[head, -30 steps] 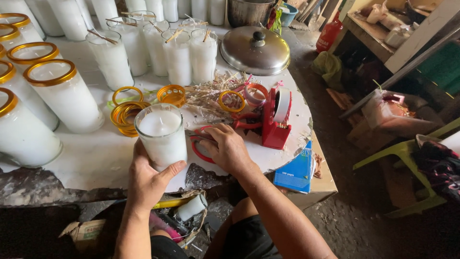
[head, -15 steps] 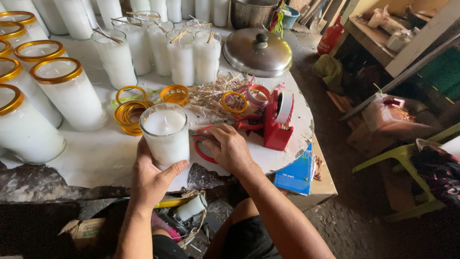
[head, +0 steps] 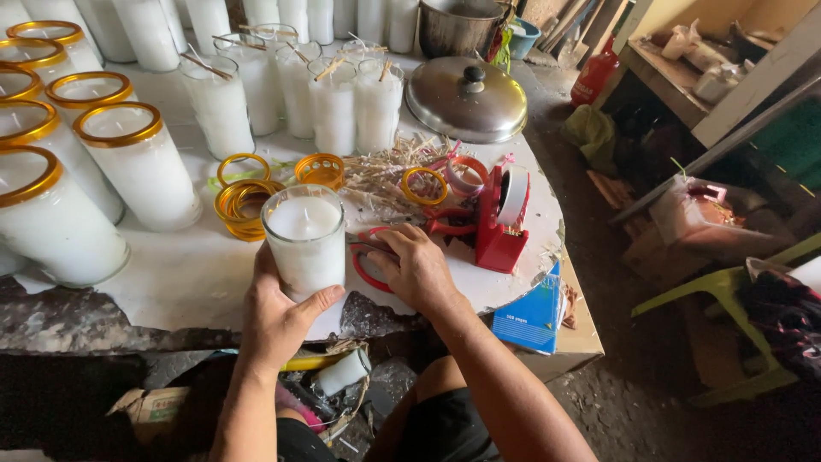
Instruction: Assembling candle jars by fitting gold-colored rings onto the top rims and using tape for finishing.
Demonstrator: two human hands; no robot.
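My left hand (head: 280,313) grips a glass candle jar (head: 306,238) full of white wax, standing upright near the table's front edge. My right hand (head: 414,269) rests beside it on red-handled scissors (head: 369,261) lying on the white tabletop (head: 188,274); the fingers curl over the handle loops. Just right of that hand stands a red tape dispenser (head: 499,221) with a white roll.
Several wax-filled jars with gold rims (head: 128,167) stand at the left, and others with wick sticks (head: 333,103) at the back. Loose gold rings (head: 244,205), a heap of wick sticks (head: 385,171), a metal lid (head: 466,103) and a blue box (head: 532,310) surround the work area.
The candle jar and both hands sit slightly lower in view as the head shifted; my right hand stays on the scissors.
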